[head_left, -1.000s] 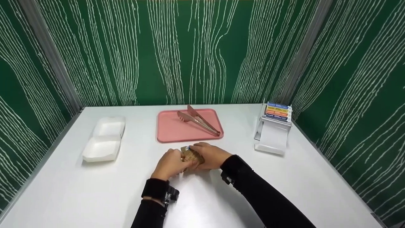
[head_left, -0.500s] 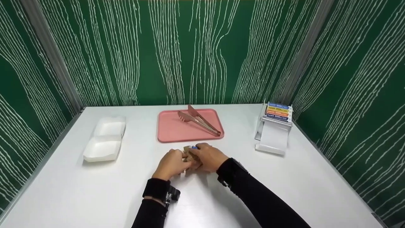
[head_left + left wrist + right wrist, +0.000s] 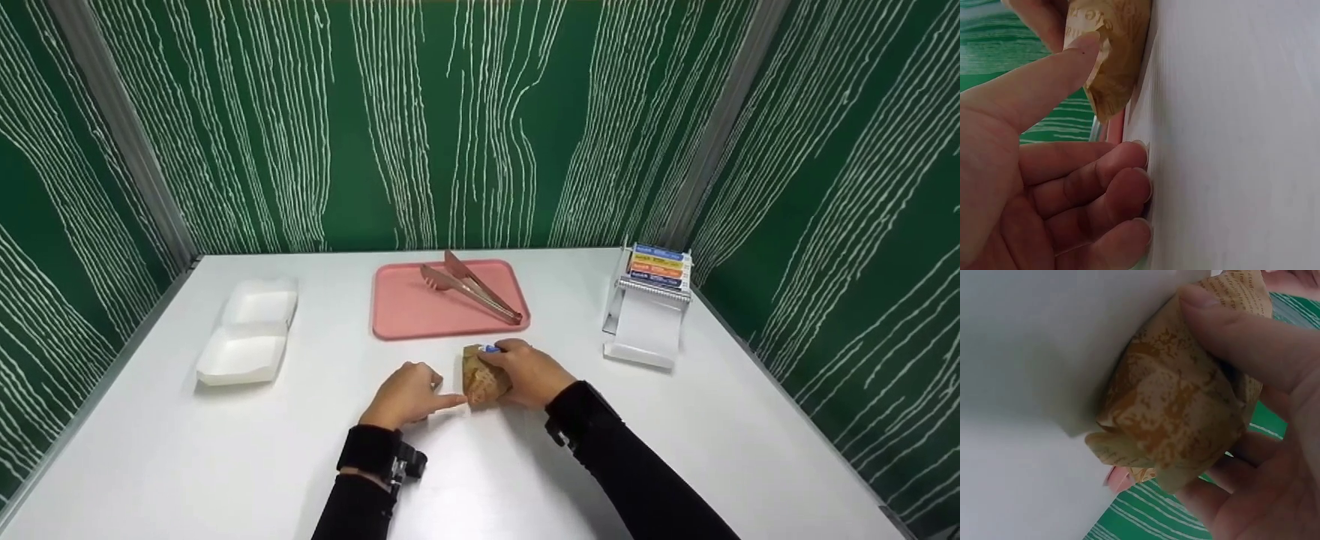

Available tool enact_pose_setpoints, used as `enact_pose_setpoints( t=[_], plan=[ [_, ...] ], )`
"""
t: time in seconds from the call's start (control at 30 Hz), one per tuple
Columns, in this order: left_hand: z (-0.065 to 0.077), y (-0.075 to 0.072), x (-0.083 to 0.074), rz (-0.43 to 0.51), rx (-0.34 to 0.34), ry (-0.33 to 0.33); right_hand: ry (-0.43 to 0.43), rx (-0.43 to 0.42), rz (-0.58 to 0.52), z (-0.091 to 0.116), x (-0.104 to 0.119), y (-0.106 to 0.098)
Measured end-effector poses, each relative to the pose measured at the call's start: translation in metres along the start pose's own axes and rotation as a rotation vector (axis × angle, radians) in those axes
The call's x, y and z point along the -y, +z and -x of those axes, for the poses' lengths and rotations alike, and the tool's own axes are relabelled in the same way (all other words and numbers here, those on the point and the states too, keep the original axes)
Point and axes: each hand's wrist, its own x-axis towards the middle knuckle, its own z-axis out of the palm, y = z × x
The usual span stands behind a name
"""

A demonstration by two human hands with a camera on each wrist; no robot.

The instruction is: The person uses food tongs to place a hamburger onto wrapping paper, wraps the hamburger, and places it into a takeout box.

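My right hand (image 3: 529, 371) grips a small package wrapped in brown printed paper (image 3: 480, 379), just above the white table in the middle. In the right wrist view, thumb and fingers close round the wrapped package (image 3: 1168, 399), whose paper is creased with folded flaps. A small blue-and-white patch (image 3: 489, 348) shows at its far end beside the right hand. To the left, my left hand (image 3: 405, 394) holds nothing. Its thumb (image 3: 1055, 79) stretches out to the package's near edge and overlaps the paper in the left wrist view. The other left fingers (image 3: 1129, 191) are loosely bent near the tabletop.
Metal tongs (image 3: 480, 292) lie on a pink tray (image 3: 397, 315) behind the hands. An opened white clamshell box (image 3: 240, 356) stands at the left. At the right, a metal stand (image 3: 611, 307) carries blue, yellow and orange strips and a hanging white sheet (image 3: 649, 322). Green walls surround the table.
The right hand has moved the wrapped package to the right. The left hand, earlier gripping the package's left side, has let go and its thumb now points out.
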Motion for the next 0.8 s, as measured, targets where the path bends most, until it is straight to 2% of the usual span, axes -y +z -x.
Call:
enact_pose_setpoints(
  t=[0.1, 0.23, 0.37, 0.47, 0.63, 0.8],
  plan=[
    [0.001, -0.002, -0.002, -0.043, -0.008, 0.021, 0.029, -0.006, -0.024, 0.006, -0.008, -0.003],
    [0.006, -0.002, -0.005, -0.084, -0.027, 0.01, 0.041, -0.03, -0.05, 0.019, -0.022, -0.005],
    [0.015, -0.003, -0.007, -0.13, -0.083, -0.007, 0.046, -0.03, -0.067, 0.036, -0.037, -0.005],
    [0.024, -0.01, -0.006, -0.157, -0.145, -0.031, 0.071, -0.02, -0.078, 0.044, -0.046, -0.006],
    [0.04, -0.039, 0.002, -0.129, -0.29, -0.108, 0.101, -0.016, -0.095, 0.049, -0.05, -0.012],
    [0.059, -0.086, 0.025, -0.083, -0.478, -0.202, 0.107, 0.001, -0.095, 0.047, -0.051, -0.015]
  ],
)
